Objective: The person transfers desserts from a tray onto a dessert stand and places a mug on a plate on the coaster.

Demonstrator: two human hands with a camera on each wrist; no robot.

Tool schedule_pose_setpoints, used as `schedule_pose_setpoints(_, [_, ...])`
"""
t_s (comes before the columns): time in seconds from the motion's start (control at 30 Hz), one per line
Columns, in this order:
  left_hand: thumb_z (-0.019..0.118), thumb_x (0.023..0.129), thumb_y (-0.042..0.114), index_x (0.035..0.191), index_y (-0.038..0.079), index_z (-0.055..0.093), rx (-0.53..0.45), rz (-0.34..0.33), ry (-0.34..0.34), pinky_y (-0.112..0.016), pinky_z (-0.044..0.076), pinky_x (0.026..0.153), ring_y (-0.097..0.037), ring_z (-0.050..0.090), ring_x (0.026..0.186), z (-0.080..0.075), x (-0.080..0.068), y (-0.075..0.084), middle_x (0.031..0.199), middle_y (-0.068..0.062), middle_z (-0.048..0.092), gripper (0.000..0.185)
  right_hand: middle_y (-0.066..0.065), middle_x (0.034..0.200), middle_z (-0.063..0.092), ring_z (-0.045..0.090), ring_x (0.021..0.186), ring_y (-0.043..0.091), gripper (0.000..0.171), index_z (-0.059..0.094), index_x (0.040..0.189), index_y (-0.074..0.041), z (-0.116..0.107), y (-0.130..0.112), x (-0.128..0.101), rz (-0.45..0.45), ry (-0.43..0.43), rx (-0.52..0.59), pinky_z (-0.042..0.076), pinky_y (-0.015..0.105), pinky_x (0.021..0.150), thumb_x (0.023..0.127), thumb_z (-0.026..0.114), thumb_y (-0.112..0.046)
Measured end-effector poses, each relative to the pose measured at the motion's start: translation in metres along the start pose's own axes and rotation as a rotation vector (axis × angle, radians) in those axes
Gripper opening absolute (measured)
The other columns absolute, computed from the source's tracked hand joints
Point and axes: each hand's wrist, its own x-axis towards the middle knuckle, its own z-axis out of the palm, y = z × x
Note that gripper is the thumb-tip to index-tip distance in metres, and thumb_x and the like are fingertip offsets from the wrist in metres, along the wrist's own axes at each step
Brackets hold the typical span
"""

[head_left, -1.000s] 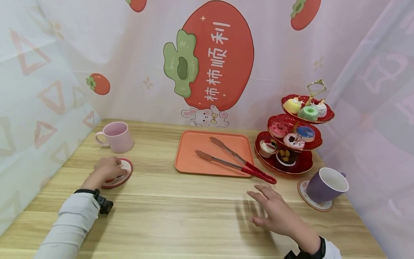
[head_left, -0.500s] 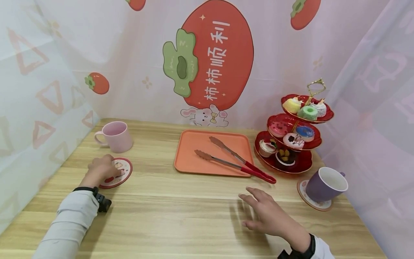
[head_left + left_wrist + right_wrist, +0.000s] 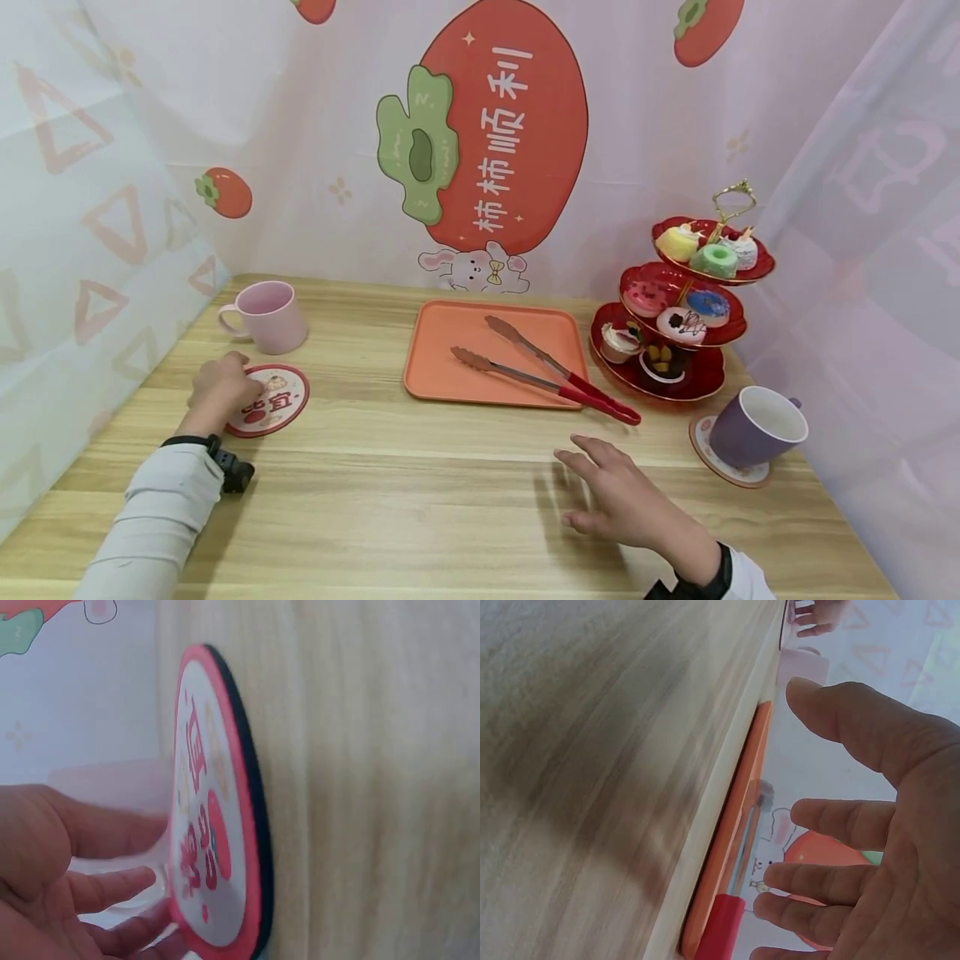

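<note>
A round red-rimmed coaster with a printed white face lies flat on the wood table at the left. My left hand is over its left edge, fingers loosely bent and not wrapped round it. In the left wrist view, the thumb and fingers come right up to the coaster's rim. Just behind this hand stands a pink mug. My right hand hovers over the table at the right, fingers spread and holding nothing. The red-handled tongs are the closest thing to it.
The tongs lie across an orange tray, handles past its front right corner. A three-tier red stand with small cakes and doughnuts is at the back right. On another coaster rests a purple mug. Printed curtains enclose the table.
My left hand has drawn back leftward off the coaster's face, uncovering more of its print. My right hand shifted slightly left, then stayed still.
</note>
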Motion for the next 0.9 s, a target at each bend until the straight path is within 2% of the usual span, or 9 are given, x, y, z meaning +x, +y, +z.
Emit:
schedule_pose_setpoints(0.17, [0.057,0.081,0.008,0.114,-0.018,0.049,-0.009,0.031,0.112,-0.046,0.038,0.066,-0.043,0.039,0.087,-0.0005,0.0012,-0.0014,0.095,-0.032,0.047,0.042,0.026,0.131,0.043,0.041,0.119,0.042,0.066,0.053,0.128,-0.006,0.0014,0.0010,-0.0007,0.022,-0.015,0.015,0.039,0.057,0.090,0.073,0.078,-0.033])
schedule_pose_setpoints(0.27, [0.056,0.081,0.005,0.106,-0.018,0.053,-0.044,0.062,0.143,-0.044,0.035,0.067,-0.042,0.039,0.085,-0.0012,0.0008,-0.0029,0.088,-0.028,0.048,0.034,0.025,0.132,0.042,0.039,0.121,0.040,0.066,0.053,0.128,-0.006,0.0013,0.0011,-0.0010,0.034,-0.028,0.027,0.039,0.054,0.091,0.073,0.078,-0.033])
schedule_pose_setpoints(0.43, [0.054,0.082,0.005,0.106,-0.017,0.051,-0.097,0.056,0.123,-0.038,0.038,0.062,-0.039,0.045,0.081,-0.0026,0.0001,-0.0036,0.090,-0.028,0.051,0.032,0.025,0.134,0.041,0.034,0.125,0.043,0.065,0.053,0.128,-0.005,-0.0005,0.0002,-0.0009,0.041,-0.048,0.052,0.039,0.055,0.091,0.075,0.077,-0.034])
schedule_pose_setpoints(0.63, [0.051,0.085,0.005,0.105,-0.013,0.050,-0.102,0.040,0.096,-0.034,0.040,0.057,-0.036,0.048,0.076,-0.0023,0.0010,-0.0038,0.089,-0.026,0.051,0.027,0.025,0.136,0.039,0.029,0.127,0.045,0.066,0.052,0.129,-0.005,-0.0006,0.0002,-0.0008,0.056,-0.065,0.074,0.037,0.058,0.091,0.076,0.077,-0.035])
schedule_pose_setpoints(0.9, [0.051,0.087,0.004,0.107,-0.010,0.049,-0.090,0.086,0.091,-0.035,0.037,0.058,-0.037,0.046,0.076,-0.0064,0.0039,-0.0063,0.089,-0.026,0.049,0.025,0.026,0.135,0.040,0.028,0.127,0.046,0.065,0.053,0.129,-0.005,0.0013,0.0011,-0.0007,0.062,-0.074,0.099,0.036,0.059,0.092,0.076,0.076,-0.034])
